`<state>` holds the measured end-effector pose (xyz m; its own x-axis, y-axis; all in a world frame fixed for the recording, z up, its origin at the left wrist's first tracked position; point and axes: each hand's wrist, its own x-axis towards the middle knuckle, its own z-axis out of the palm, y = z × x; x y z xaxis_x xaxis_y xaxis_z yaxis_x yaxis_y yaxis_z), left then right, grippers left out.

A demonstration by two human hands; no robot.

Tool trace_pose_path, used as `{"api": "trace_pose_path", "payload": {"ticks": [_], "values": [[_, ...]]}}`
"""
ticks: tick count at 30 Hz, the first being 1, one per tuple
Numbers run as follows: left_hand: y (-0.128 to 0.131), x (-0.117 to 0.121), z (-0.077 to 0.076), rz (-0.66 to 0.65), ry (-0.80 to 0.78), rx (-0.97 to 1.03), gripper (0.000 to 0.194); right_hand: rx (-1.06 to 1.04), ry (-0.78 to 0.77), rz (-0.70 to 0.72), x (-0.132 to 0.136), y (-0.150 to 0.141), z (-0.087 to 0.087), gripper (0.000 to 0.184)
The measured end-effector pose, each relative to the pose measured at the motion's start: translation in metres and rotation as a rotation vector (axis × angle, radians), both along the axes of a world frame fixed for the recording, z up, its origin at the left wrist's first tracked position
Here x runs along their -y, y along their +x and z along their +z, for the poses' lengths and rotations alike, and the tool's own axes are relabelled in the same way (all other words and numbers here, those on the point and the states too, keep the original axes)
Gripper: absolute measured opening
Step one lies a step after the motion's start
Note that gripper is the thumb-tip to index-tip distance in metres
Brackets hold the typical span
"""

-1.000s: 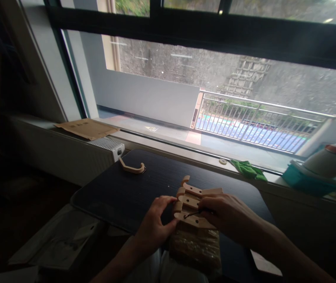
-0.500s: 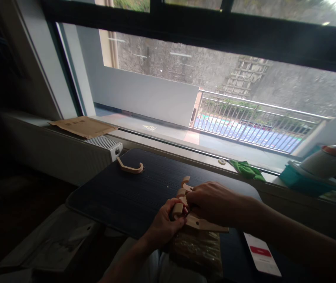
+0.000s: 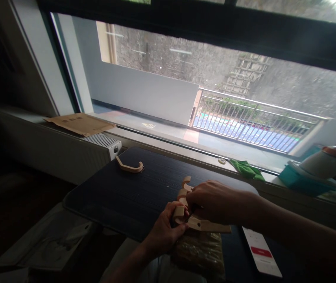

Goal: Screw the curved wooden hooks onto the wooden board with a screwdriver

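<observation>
My left hand point(image 3: 165, 230) is closed around the near curled end of a pale wooden hook-shaped piece point(image 3: 180, 213). Its flat strip, with a dark round hole, sticks out to the right. Over the same spot, my right hand point(image 3: 211, 198) is closed with its fingertips pointing down; whatever it grips is hidden. More curled wooden ends point(image 3: 187, 181) show just beyond the fingers. Beneath the wood lies a brown block wrapped in shiny clear film point(image 3: 200, 251). Farther off on the dark table point(image 3: 103, 196) lies a separate wooden hook point(image 3: 131, 169).
Right of the block rests a phone point(image 3: 261, 251) with a lit screen. Along the window sill are a green cloth point(image 3: 246, 169), a small round item point(image 3: 222, 161) and a teal container point(image 3: 306, 181). A brown envelope point(image 3: 81, 124) lies beside the white radiator point(image 3: 106, 145).
The view has shifted slightly. The near wooden piece has turned a little in my left hand, and my right hand stays over it with a small shift at the fingertips.
</observation>
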<state>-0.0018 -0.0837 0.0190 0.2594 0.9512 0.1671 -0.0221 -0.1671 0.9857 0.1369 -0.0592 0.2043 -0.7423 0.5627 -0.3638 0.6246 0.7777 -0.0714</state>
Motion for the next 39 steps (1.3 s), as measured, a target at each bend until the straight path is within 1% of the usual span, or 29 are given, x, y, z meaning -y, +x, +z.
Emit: {"api": "trace_pose_path", "payload": {"ticks": [3,9,13,15,19,21,23,26,29,31,34,39], "values": [[0.000,0.000,0.001,-0.002,-0.002,0.017,0.027,0.000,0.018,-0.032,0.001,0.001,0.000,0.013],[0.003,-0.002,0.003,-0.027,-0.023,0.094,0.024,0.011,0.047,-0.008,-0.001,0.001,0.000,0.012],[0.005,-0.005,0.000,-0.026,-0.022,0.109,0.019,-0.031,0.063,-0.003,-0.005,0.004,-0.003,0.011],[0.006,-0.006,-0.001,-0.017,-0.020,0.107,0.020,-0.030,0.076,-0.037,-0.005,0.005,-0.004,0.011],[0.007,-0.006,-0.001,0.001,-0.016,0.104,0.018,0.018,0.094,-0.158,-0.003,0.007,-0.003,0.018],[0.006,-0.006,0.000,0.004,-0.012,0.100,0.016,0.045,0.094,-0.179,-0.001,0.007,0.000,0.019],[0.006,-0.006,-0.001,0.005,-0.007,0.094,0.016,0.096,0.102,-0.168,0.000,0.004,0.004,0.017],[0.006,-0.007,-0.003,0.004,0.002,0.088,0.017,0.155,0.150,-0.081,0.001,-0.003,0.008,0.013],[0.006,-0.007,-0.004,0.004,0.008,0.084,0.017,0.144,0.179,-0.002,0.000,-0.008,0.009,0.013],[0.006,-0.007,-0.004,0.006,0.011,0.081,0.016,0.129,0.176,0.005,-0.002,-0.007,0.007,0.012],[0.006,-0.008,-0.003,0.009,0.014,0.073,0.013,0.132,0.165,-0.037,-0.006,-0.003,0.003,0.011],[0.006,-0.010,-0.003,0.011,0.023,0.053,0.011,0.204,0.171,-0.151,-0.007,-0.005,0.001,0.028]]}}
